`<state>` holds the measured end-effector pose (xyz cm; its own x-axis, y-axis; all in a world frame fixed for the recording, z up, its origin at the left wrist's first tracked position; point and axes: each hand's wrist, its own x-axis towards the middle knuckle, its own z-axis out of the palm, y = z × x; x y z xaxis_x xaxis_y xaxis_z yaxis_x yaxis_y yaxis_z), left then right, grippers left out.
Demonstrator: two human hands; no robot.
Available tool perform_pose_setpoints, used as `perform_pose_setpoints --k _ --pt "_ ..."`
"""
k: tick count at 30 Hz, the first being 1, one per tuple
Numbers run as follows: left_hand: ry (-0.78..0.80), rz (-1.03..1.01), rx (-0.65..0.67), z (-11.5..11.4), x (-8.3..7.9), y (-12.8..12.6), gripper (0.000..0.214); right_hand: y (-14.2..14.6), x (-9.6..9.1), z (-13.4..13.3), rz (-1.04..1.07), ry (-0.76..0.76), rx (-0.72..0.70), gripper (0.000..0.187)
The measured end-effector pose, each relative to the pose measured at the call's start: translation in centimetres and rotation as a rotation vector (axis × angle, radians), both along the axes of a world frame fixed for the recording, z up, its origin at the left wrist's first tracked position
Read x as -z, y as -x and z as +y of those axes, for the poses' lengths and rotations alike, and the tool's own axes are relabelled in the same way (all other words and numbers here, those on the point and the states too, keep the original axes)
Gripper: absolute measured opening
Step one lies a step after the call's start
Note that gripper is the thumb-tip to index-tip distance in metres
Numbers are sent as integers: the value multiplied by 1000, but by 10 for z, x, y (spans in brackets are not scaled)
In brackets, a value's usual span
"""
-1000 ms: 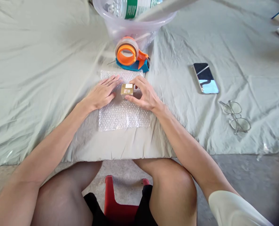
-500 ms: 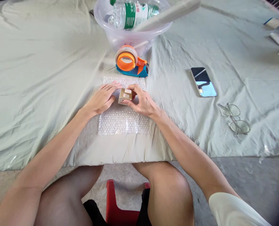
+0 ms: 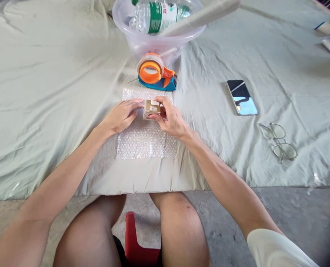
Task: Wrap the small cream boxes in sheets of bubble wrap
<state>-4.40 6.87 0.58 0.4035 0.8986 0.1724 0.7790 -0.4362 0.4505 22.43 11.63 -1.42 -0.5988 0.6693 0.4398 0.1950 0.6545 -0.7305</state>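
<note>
here the right hand (image 3: 172, 119) pinches a small gold box (image 3: 151, 108) over the bubble wrap sheet (image 3: 145, 139), while the left hand (image 3: 122, 115) lies flat and spread on the wrap, fingertips touching the box. a tape dispenser (image 3: 155, 72) sits just beyond.

Pale green sheet (image 3: 56, 74) covers the work surface, wrinkled. Orange and blue tape dispenser (image 3: 156, 72) far centre, touching a clear plastic basin (image 3: 137, 44) behind it. In the basin: a water bottle (image 3: 156, 13) lying on its side and a pale tube (image 3: 201, 16) propped across the rim. Phone (image 3: 242, 97) flat on the right, screen up. Glasses (image 3: 279, 141) near it, folded. Red stool (image 3: 137, 244) below, on a concrete floor (image 3: 265, 207).
</note>
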Motion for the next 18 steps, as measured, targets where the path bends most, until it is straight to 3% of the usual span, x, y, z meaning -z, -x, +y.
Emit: perform_pose_setpoints --k 10,16,18 --pt "-1 -21 4 0 1 0 51 -4 -7 -17 -160 -37 -153 64" --pt "8 -23 -9 -1 0 -1 53 -4 -9 -11 -188 -128 -145 96" --pt "8 -29 -13 -1 0 -2 53 -4 -9 -10 -196 -133 -155 97"
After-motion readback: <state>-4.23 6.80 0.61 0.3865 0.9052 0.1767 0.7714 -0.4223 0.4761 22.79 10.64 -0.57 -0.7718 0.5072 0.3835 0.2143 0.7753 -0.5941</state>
